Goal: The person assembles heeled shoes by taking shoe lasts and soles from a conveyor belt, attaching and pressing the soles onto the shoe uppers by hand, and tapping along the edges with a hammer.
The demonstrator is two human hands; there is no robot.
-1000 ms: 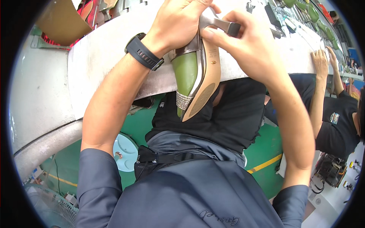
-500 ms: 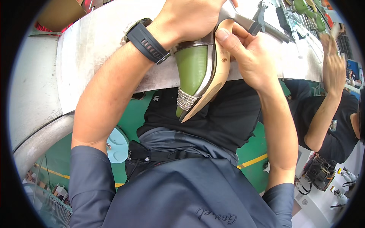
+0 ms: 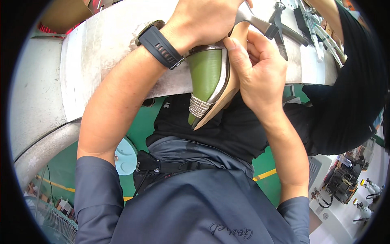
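Observation:
A high-heeled shoe [image 3: 222, 91] with a green last inside hangs toe-down over the table edge. It has dark metallic edging, a tan sole, a sparkling band near the pointed toe and a grey metallic heel [image 3: 256, 22]. My left hand [image 3: 207, 20], with a black watch on its wrist, wraps the back of the shoe; its fingertips are mostly hidden. On the sole side, my right hand [image 3: 262, 67] is closed, its thumb pressed at the metallic edging and its other fingers curled beside the sole. Whatever small thing it may pinch does not show.
The pale worktable [image 3: 101, 61] curves across the top. Right of the shoe lie a black-handled tool [image 3: 278, 24] and several clear syringe-like tubes [image 3: 321, 34]. A co-worker's dark sleeve [image 3: 353, 73] reaches over the table's right end. A light blue round stool [image 3: 126, 156] stands below.
My right thumb has slid from the sole to the metallic edging, and that hand has shifted slightly left. The co-worker has leaned in over the table at right. The shoe has hardly moved.

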